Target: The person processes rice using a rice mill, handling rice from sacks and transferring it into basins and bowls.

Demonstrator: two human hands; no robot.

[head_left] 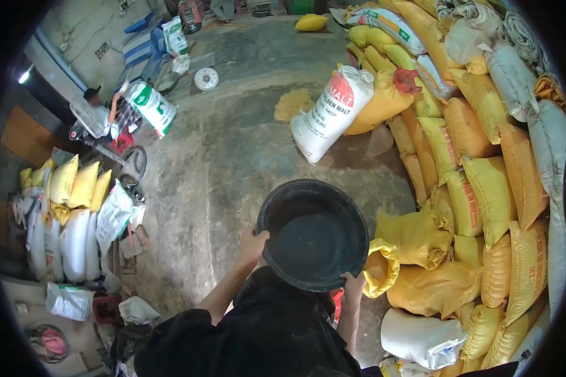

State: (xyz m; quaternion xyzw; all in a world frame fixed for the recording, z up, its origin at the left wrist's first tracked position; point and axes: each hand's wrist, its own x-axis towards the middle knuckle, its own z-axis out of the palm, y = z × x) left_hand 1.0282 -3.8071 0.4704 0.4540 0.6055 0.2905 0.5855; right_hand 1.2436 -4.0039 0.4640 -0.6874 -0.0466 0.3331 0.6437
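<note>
A round black basin [314, 235] is held in front of my body, its inside facing up with nothing visible in it. On its left side, my left hand [254, 245] grips the rim, thumb over the edge. My right hand [353, 284] is closed on the rim at the lower right. Just right of that hand, a yellow sack [380, 269] stands with its mouth open and rolled back. A fuller yellow sack [415, 235] lies beyond it. Part of something red [338, 304] shows below the basin.
A white malt sack [330, 116] leans against a yellow sack [377, 103] ahead. Stacked sacks [484, 188] line the right side; more sacks [75, 188] stand left. Far left, a seated person [107, 113] is beside a white-green sack [152, 110]. A white dial [206, 78] sits on the concrete floor.
</note>
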